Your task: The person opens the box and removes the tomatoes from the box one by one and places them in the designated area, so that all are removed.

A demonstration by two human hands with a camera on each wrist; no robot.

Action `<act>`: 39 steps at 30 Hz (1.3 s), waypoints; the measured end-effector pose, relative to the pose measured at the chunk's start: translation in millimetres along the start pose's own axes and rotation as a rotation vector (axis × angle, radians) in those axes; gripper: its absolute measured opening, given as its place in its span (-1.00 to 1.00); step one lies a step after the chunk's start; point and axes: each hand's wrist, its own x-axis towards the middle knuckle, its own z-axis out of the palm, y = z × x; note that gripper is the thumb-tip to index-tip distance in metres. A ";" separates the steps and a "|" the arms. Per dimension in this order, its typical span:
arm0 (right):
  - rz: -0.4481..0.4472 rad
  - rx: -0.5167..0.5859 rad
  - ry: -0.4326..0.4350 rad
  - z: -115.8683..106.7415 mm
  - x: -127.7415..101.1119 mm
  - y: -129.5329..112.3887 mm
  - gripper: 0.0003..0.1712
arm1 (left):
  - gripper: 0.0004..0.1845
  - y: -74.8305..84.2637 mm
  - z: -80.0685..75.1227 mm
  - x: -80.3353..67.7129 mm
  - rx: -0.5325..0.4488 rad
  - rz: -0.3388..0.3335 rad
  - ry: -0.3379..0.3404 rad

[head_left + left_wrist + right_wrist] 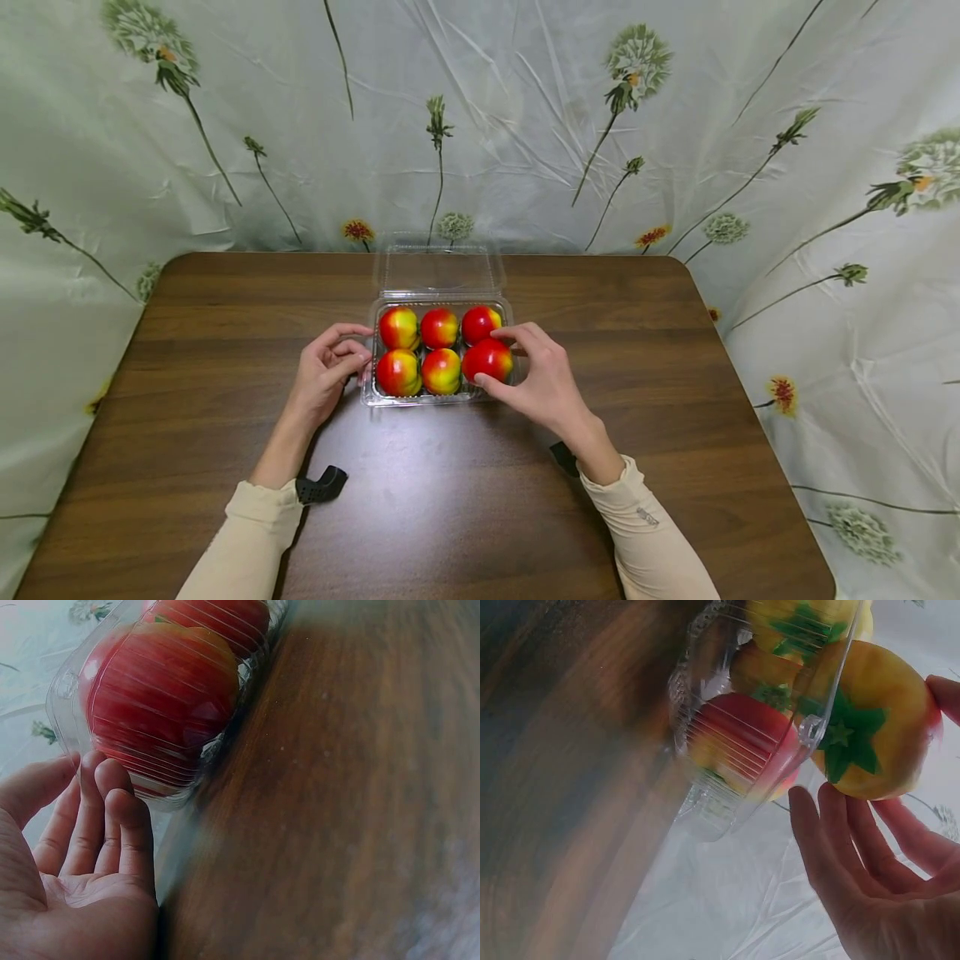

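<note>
A clear plastic clamshell box (420,402) lies on the table with its lid (441,271) raised at the back. Several glossy red-and-yellow fruits (441,371) sit in it in two rows. At the near right corner my right hand (542,371) grips one fruit (487,360) between thumb and fingers. In the right wrist view this fruit (877,727) shows a green star-shaped leaf cap and stands above the box rim. My left hand (326,371) pinches the box's left rim with thumb and fingertips. The left wrist view shows a red fruit (161,690) through the box wall.
The box stands near the far edge of a brown wooden table (450,517). Behind the table and along its sides hangs a pale curtain (495,125) printed with dandelions. A black strap (322,485) sits on the left wrist.
</note>
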 end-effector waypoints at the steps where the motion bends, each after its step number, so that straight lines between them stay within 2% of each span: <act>1: 0.002 0.015 0.002 -0.5 0.1 -0.1 -0.39 | -0.67 -0.1 0.0 0.0 0.000 -0.001 0.000; 15: 0.041 0.102 0.039 -8.5 -0.8 -1.1 -0.44 | -0.67 -2.7 -0.6 -0.5 -0.023 0.020 -0.016; 29: 0.062 0.099 0.110 -12.1 -1.9 6.7 -0.48 | -0.68 -2.6 -1.4 -1.7 -0.017 0.019 -0.019; 39: 0.101 0.058 0.220 -20.7 1.7 20.1 -0.47 | -0.67 -3.4 -1.3 -1.8 -0.033 0.023 -0.020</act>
